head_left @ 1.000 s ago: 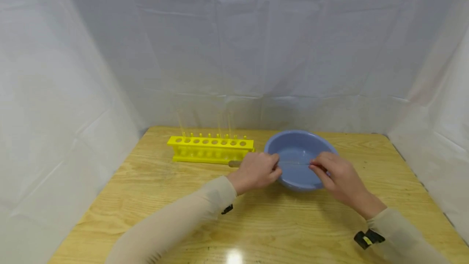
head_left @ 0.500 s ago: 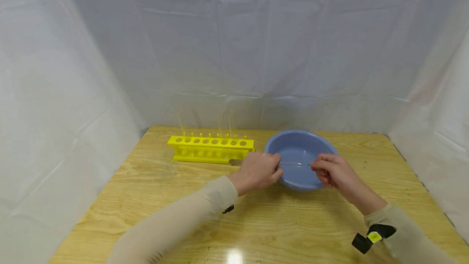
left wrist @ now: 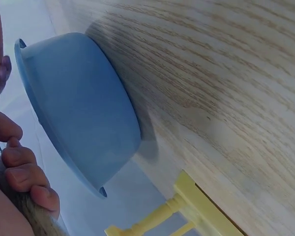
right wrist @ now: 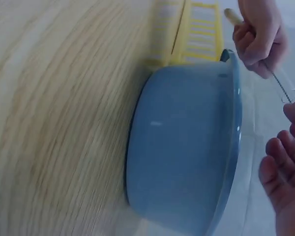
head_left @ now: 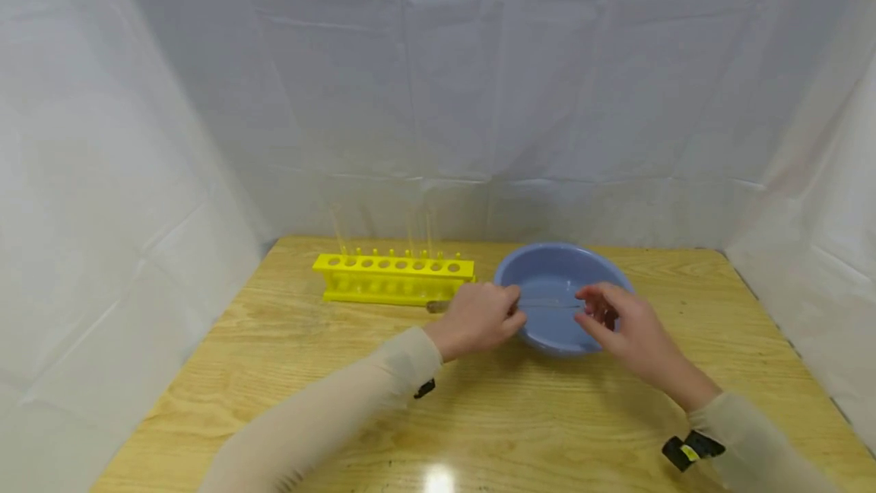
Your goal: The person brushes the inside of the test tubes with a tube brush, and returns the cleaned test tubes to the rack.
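My left hand (head_left: 479,316) grips a clear glass test tube (right wrist: 286,84) held level over the near part of the blue basin (head_left: 557,337). Inside the tube lies a test tube brush, its brownish bristle head (head_left: 438,306) showing on the left side of the fist. The brush's thin twisted wire (right wrist: 281,87) runs out through the tube's open end toward my right hand (head_left: 633,333). In the head view, the right thumb and forefinger stand apart around the wire's end, the other fingers loosely bent. Most of the tube is hidden inside the left fist.
Left of the basin stands a yellow test tube rack (head_left: 393,268) with a few clear glass tubes (head_left: 338,230) upright at the back. The wooden table (head_left: 520,432) is bounded by white sheeting (head_left: 438,97) behind and at both sides.
The right thumb and fingers pinched and turned at the wire's end; now they have parted around it. The left hand has stayed almost still with the tube.
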The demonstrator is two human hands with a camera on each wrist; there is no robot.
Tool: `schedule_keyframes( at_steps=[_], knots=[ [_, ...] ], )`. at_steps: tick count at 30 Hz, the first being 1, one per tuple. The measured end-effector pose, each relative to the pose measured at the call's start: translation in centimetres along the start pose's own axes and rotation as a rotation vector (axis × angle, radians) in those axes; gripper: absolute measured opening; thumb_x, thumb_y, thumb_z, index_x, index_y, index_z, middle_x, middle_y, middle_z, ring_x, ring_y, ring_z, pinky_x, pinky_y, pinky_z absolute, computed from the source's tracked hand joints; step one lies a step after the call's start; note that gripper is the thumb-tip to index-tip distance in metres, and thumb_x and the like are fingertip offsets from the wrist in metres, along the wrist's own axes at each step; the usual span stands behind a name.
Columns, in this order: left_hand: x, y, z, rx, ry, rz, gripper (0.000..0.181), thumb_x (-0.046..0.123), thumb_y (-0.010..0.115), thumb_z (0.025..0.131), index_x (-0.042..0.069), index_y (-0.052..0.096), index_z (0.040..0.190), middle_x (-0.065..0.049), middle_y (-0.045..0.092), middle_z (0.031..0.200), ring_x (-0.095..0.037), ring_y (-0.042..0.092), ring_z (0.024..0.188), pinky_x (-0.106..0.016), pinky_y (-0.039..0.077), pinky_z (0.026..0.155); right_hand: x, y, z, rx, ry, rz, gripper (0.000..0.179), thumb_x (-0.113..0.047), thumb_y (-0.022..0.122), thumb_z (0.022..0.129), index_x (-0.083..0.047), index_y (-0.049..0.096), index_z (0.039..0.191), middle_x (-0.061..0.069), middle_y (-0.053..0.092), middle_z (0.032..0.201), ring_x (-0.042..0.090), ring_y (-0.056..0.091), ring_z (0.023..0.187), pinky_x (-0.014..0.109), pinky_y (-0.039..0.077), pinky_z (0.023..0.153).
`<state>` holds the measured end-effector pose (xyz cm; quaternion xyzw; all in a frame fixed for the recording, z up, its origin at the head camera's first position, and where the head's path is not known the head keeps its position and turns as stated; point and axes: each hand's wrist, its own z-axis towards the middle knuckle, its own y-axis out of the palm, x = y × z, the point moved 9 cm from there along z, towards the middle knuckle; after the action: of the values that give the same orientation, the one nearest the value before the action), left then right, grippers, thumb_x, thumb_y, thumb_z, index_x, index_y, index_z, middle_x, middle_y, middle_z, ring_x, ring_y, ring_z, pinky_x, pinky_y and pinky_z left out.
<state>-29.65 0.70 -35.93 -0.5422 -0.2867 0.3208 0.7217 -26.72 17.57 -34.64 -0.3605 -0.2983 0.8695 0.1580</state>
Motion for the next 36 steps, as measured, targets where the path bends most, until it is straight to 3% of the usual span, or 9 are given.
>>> schedule_keyframes(
  at_steps=[2, 5, 9, 15, 19, 23, 27, 31, 36],
  knots=[
    [-0.1, 0.1, -0.1, -0.015, -0.004, -0.021, 0.027, 0.030, 0.054, 0.099, 0.020, 0.047, 0.075, 0.007, 0.041, 0.056, -0.007, 0.038, 0.047, -0.023, 0.028, 0.044, -1.0, -0.3, -0.2, 0.048, -0.143, -0.135, 0.025, -0.008, 0.077, 0.087, -0.009, 0.067, 0.110, -0.004, 0.062, 0.089, 0.003, 0.055, 0.073, 0.017, 0.046, 0.063],
    [-0.2, 0.4, -0.1, -0.030, -0.004, -0.033, 0.027, 0.031, 0.054, 0.099, 0.020, 0.047, 0.076, 0.007, 0.043, 0.057, -0.007, 0.039, 0.047, -0.023, 0.029, 0.044, -2.3, -0.6, -0.4, 0.116, -0.324, -0.255, 0.017, -0.023, 0.067, 0.097, -0.007, 0.068, 0.102, -0.001, 0.065, 0.093, 0.007, 0.059, 0.076, 0.017, 0.048, 0.066],
    [-0.1, 0.4, -0.2, -0.044, 0.005, -0.042, 0.026, 0.031, 0.054, 0.100, 0.021, 0.048, 0.076, 0.007, 0.046, 0.057, -0.007, 0.041, 0.046, -0.023, 0.031, 0.043, -3.8, -0.9, -0.7, 0.179, -0.484, -0.343, 0.040, -0.037, 0.048, 0.106, -0.006, 0.069, 0.093, 0.002, 0.066, 0.092, 0.013, 0.063, 0.077, 0.024, 0.052, 0.066],
    [0.2, 0.4, -0.2, -0.061, 0.018, -0.033, 0.025, 0.031, 0.054, 0.099, 0.021, 0.048, 0.076, 0.008, 0.048, 0.057, -0.006, 0.041, 0.046, -0.023, 0.031, 0.042, -5.0, -0.8, -1.0, 0.171, -0.598, -0.390, 0.037, -0.034, 0.048, 0.107, -0.009, 0.069, 0.088, -0.001, 0.066, 0.087, 0.013, 0.062, 0.075, 0.027, 0.052, 0.062],
    [0.2, 0.7, -0.3, -0.071, 0.021, -0.016, 0.026, 0.033, 0.053, 0.099, 0.021, 0.048, 0.077, 0.008, 0.050, 0.058, -0.006, 0.044, 0.046, -0.023, 0.032, 0.041, -5.1, -0.6, -1.1, 0.137, -0.598, -0.360, 0.033, -0.032, 0.051, 0.106, -0.013, 0.069, 0.086, -0.005, 0.063, 0.084, 0.008, 0.058, 0.071, 0.023, 0.049, 0.061],
    [0.1, 0.8, -0.3, -0.056, 0.028, 0.009, 0.025, 0.034, 0.053, 0.099, 0.022, 0.048, 0.077, 0.008, 0.050, 0.058, -0.006, 0.045, 0.047, -0.023, 0.032, 0.041, -4.1, -0.6, -0.7, 0.064, -0.449, -0.212, 0.013, -0.018, 0.068, 0.096, -0.017, 0.064, 0.084, -0.011, 0.059, 0.081, 0.000, 0.050, 0.067, 0.017, 0.043, 0.060],
    [0.2, 0.8, -0.2, -0.036, 0.034, 0.030, 0.025, 0.034, 0.053, 0.098, 0.022, 0.048, 0.077, 0.008, 0.049, 0.058, -0.007, 0.045, 0.047, -0.023, 0.032, 0.042, -2.0, -0.3, -0.1, -0.053, -0.148, 0.024, 0.022, -0.005, 0.075, 0.088, -0.019, 0.060, 0.082, -0.009, 0.057, 0.075, 0.001, 0.043, 0.057, 0.018, 0.039, 0.054],
    [0.4, 0.7, -0.1, -0.020, 0.035, 0.062, 0.026, 0.033, 0.054, 0.097, 0.021, 0.048, 0.076, 0.008, 0.047, 0.057, -0.007, 0.044, 0.047, -0.024, 0.032, 0.041, 0.4, 0.4, 0.0, -0.143, 0.172, 0.248, 0.018, -0.014, 0.069, 0.095, -0.010, 0.059, 0.081, 0.001, 0.053, 0.065, 0.014, 0.041, 0.049, 0.029, 0.040, 0.049],
    [0.6, 0.5, -0.1, 0.012, 0.044, 0.114, 0.025, 0.033, 0.055, 0.096, 0.022, 0.048, 0.075, 0.008, 0.045, 0.057, -0.008, 0.044, 0.047, -0.026, 0.032, 0.041, 2.3, 1.5, -0.3, -0.223, 0.472, 0.551, 0.032, -0.023, 0.063, 0.099, -0.002, 0.050, 0.079, 0.002, 0.046, 0.061, 0.022, 0.040, 0.052, 0.038, 0.039, 0.053]
  ],
)
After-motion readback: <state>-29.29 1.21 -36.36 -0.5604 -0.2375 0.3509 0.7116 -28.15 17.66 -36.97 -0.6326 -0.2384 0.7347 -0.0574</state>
